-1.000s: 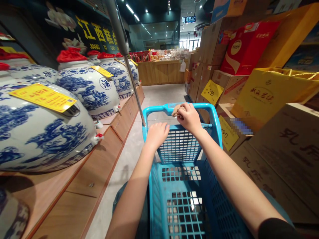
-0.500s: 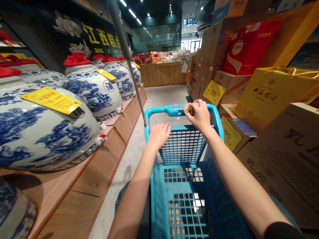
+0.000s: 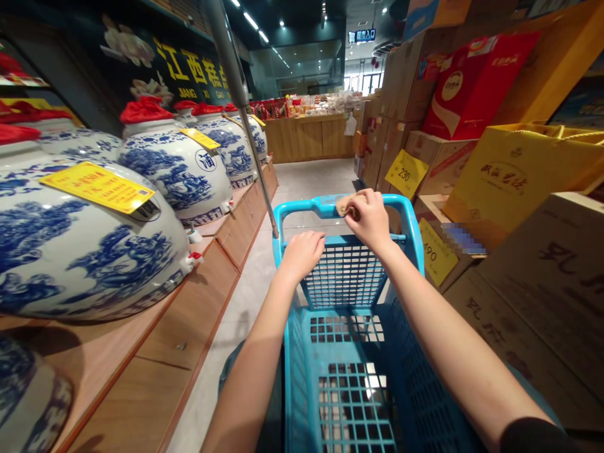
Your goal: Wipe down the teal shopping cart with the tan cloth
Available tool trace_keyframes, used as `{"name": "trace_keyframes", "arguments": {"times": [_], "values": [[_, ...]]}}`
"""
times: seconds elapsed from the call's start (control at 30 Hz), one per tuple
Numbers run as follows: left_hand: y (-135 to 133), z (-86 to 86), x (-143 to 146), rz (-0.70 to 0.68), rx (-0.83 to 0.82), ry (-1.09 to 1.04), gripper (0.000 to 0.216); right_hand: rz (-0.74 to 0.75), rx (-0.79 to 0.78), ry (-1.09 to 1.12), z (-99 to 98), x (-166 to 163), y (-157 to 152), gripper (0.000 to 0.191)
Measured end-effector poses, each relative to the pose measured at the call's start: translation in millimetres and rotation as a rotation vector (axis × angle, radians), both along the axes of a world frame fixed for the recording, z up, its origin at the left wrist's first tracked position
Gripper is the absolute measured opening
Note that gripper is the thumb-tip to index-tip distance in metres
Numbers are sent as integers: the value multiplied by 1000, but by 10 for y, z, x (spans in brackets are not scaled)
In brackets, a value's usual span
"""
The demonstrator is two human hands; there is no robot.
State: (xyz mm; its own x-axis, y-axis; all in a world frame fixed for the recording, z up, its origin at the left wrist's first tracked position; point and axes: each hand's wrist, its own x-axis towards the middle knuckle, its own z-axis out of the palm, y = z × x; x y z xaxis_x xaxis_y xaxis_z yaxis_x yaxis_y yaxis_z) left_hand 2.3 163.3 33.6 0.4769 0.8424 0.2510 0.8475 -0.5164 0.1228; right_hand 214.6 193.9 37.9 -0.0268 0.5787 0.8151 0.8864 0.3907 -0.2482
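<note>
head view: right hand (image 3: 372,219) clamped on one tan cloth (image 3: 345,204), left hand (image 3: 302,255) over one blue cart (image 3: 344,352), grip unclear.

From my position, the dark wall panel (image 3: 189,75) reads 江西糕 above JIANG XI GAO, partly covered by a pole (image 3: 225,50). The hanging sign (image 3: 362,35) reads 超市入口. A circled 酒 marks a white-and-blue jar (image 3: 177,173). One yellow card (image 3: 406,173) on the cartons (image 3: 438,167) displays 230; a lower card (image 3: 438,253) displays 490.

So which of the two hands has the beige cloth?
The right hand, which holds the cloth on the blue handle; the left hand shows none, resting by the mesh panel.
</note>
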Motion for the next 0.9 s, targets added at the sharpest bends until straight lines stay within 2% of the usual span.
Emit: {"name": "trace_keyframes", "arguments": {"times": [0.1, 0.23, 0.43, 0.63, 0.77, 0.9], "values": [[3, 0, -6, 3, 1, -11, 39, 129, 15, -110, -13, -2, 14, 5], [16, -13, -7, -5, 1, -19, 40, 54, 65, -5, -49, 3, 43, 8], [29, -27, 4, 11, -2, -6, 39, 149, 16, -191, -83, -108, 51, 15], [30, -35, 6, -10, 35, -10, 38, -30, 45, -49, -95, -53, 52, 9], [42, -42, 2, -12, 36, -12, 38, 0, 19, -178, -88, -77, 54, 13], [46, -49, 1, -23, 56, -21, 38, -62, 16, -90, -66, 22, 68, 8]]}}
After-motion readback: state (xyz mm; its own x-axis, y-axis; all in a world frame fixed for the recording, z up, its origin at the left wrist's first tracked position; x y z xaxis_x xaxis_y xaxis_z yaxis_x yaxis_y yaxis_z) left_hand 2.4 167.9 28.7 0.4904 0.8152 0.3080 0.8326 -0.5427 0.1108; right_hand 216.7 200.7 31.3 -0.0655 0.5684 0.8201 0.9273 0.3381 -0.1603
